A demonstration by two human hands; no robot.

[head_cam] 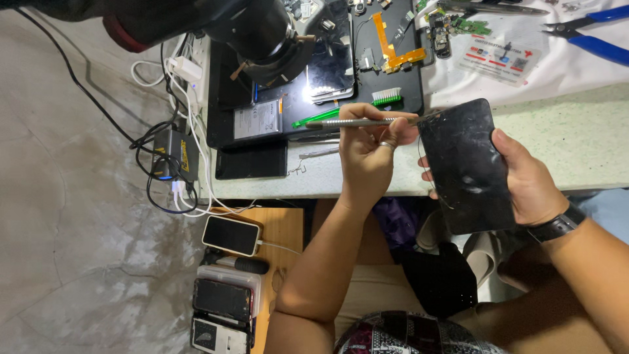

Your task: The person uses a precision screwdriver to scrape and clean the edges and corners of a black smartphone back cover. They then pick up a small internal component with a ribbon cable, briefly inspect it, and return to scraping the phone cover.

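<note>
My right hand [527, 180] grips a flat black phone [466, 167], fingers curled round its edges, palm behind it; the glossy face is scuffed and smeared. The phone sits just off the front edge of the speckled pale-green bench [576, 141], above my lap. My left hand [373, 147] is closed on a slim metal pry tool [367, 122], held level, its thin tip meeting the phone's upper left corner. Beyond the phone, on the bench, lie a black work mat [393, 92], a green-handled brush [347, 110] and blue-handled pliers [590, 33]. Left of the phone, below the bench, a white-cased phone [230, 235] rests on a wooden stool [285, 226].
</note>
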